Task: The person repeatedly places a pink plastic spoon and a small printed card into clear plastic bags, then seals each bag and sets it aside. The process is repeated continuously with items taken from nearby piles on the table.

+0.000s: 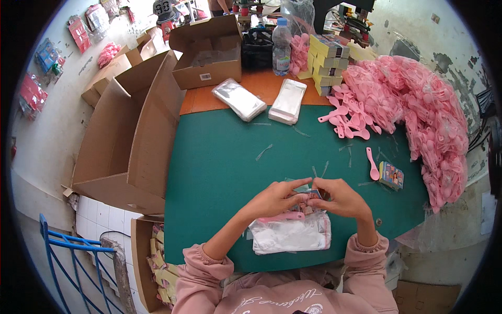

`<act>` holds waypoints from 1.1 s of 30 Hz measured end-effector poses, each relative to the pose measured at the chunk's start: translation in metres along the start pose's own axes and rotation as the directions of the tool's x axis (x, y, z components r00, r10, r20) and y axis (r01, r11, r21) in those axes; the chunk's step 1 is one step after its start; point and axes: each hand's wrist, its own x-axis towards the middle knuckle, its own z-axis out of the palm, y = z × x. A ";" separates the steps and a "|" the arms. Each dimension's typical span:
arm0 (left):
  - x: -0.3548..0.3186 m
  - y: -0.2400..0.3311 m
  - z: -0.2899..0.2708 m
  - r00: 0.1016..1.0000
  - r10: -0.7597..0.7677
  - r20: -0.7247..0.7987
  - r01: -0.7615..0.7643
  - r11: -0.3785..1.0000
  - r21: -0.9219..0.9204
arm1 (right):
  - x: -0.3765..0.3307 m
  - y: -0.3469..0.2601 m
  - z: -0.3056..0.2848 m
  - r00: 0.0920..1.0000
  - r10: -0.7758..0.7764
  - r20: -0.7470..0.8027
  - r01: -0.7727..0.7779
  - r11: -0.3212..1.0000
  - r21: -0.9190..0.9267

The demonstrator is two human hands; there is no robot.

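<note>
My left hand and my right hand meet over the near middle of the table. Both are closed, fingertips together, on a small printed card; fingers cover much of it. Just below them lies a stack of clear plastic bags. A pink spoon rests along the stack's far edge, close under my left hand. To the right of my right hand sit another pink spoon and a small pile of printed cards.
A heap of bagged pink spoons fills the right side. Loose spoons, stacked card bundles, a water bottle and two bag packs stand toward the back. An open cardboard box borders the left edge.
</note>
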 end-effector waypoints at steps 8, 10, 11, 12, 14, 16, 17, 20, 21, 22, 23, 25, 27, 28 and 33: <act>0.000 -0.016 -0.004 0.995 0.091 -0.046 -0.091 0.996 0.010 | 0.001 0.002 -0.006 0.999 0.048 0.010 -0.048 0.902 0.429; -0.003 -0.005 -0.005 0.998 0.057 -0.029 -0.055 0.997 0.056 | 0.003 -0.002 -0.001 0.998 0.049 0.043 -0.062 0.920 0.388; -0.004 -0.002 -0.005 1.000 0.022 -0.014 -0.020 0.994 0.104 | 0.003 -0.003 0.001 0.996 0.051 0.074 -0.074 0.935 0.346; -0.003 -0.003 -0.006 1.000 0.022 -0.014 -0.020 0.994 0.103 | 0.003 -0.001 0.002 0.996 0.051 0.074 -0.074 0.935 0.346; -0.003 -0.005 -0.007 0.999 0.022 -0.025 -0.019 0.996 0.092 | 0.001 0.004 0.003 0.996 0.074 -0.058 -0.044 0.913 0.406; -0.004 -0.009 -0.008 0.999 0.030 -0.030 -0.028 0.997 0.067 | -0.003 0.004 -0.006 0.994 0.081 -0.071 -0.029 0.837 0.546; -0.004 -0.011 -0.008 0.999 0.036 -0.035 -0.035 0.999 0.041 | -0.003 0.003 -0.009 0.993 0.090 -0.082 -0.012 0.741 0.672; -0.004 -0.014 -0.008 0.999 0.037 -0.039 -0.037 0.999 -0.003 | 0.000 0.007 -0.005 0.977 0.161 -0.140 -0.053 0.820 0.570; -0.004 -0.015 -0.007 0.999 0.037 -0.039 -0.037 0.999 -0.003 | 0.001 0.010 -0.002 0.977 0.160 -0.140 -0.053 0.820 0.570; -0.002 -0.016 -0.006 0.998 0.049 -0.040 -0.048 0.998 0.029 | 0.001 0.013 0.001 0.992 0.114 -0.062 -0.058 0.813 0.579; -0.001 -0.016 -0.005 0.997 0.062 -0.040 -0.060 0.996 0.060 | 0.002 0.015 0.003 0.998 0.067 0.017 -0.064 0.807 0.587; -0.001 -0.015 -0.004 0.998 0.059 -0.036 -0.055 0.993 0.105 | 0.004 0.011 0.004 0.997 0.059 0.050 -0.076 0.869 0.489; -0.003 -0.015 -0.002 0.998 0.057 -0.031 -0.052 0.987 0.152 | 0.005 0.007 0.004 0.995 0.055 0.083 -0.083 0.920 0.383; -0.004 -0.016 -0.001 0.998 0.043 -0.036 -0.037 0.986 0.162 | 0.007 0.006 0.004 0.996 -0.008 0.083 -0.012 0.970 0.243; -0.008 -0.010 0.000 0.999 -0.011 -0.044 0.025 0.944 0.328 | 0.008 0.002 0.004 0.986 -0.047 0.160 0.021 0.987 0.159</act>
